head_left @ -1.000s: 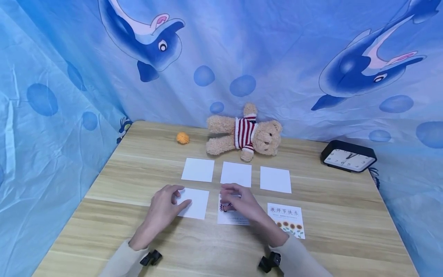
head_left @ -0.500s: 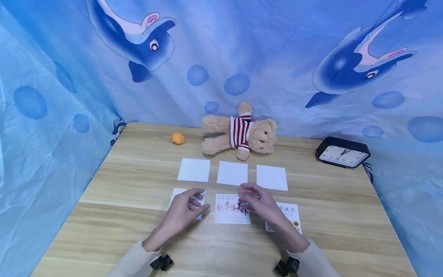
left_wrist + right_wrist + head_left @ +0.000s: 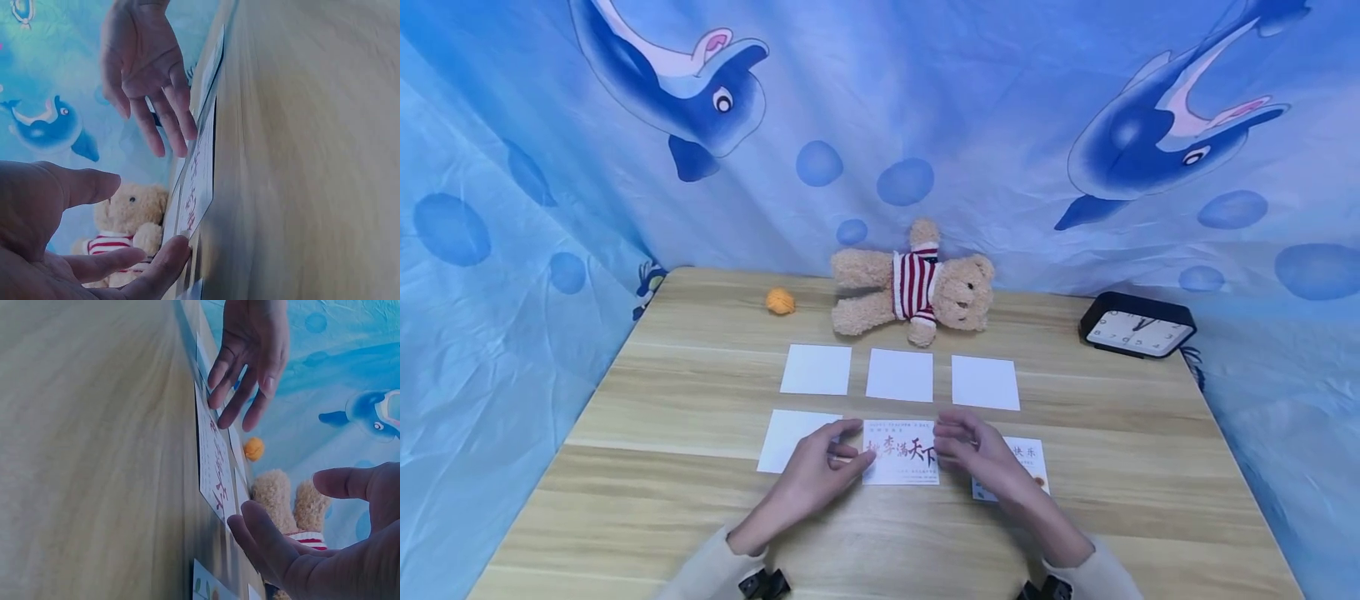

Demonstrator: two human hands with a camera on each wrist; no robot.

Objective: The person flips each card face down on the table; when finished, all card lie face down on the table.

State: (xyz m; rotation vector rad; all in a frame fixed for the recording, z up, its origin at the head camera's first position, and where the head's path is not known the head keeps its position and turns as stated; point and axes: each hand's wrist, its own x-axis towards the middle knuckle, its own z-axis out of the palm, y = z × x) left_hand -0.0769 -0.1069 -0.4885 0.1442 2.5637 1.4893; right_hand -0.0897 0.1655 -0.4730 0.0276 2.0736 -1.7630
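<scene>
A white card with red and dark lettering lies face up in the front row, between my two hands. My left hand is at its left edge, fingers loosely bent and thumb apart, partly over a blank white card. My right hand is at the lettered card's right edge, covering part of a sunflower card. In the left wrist view, fingertips of the left hand are close to the lettered card; whether they touch it I cannot tell. Neither hand grips anything.
Behind, three blank white cards form a row. A teddy bear in a striped shirt lies on its side near the back, beside an orange ball. A black clock stands at back right, before the blue dolphin curtain.
My left hand has moved right, from the blank card to the lettered card's left edge. My right hand has moved off the lettered card to its right edge. The head view has shifted slightly.
</scene>
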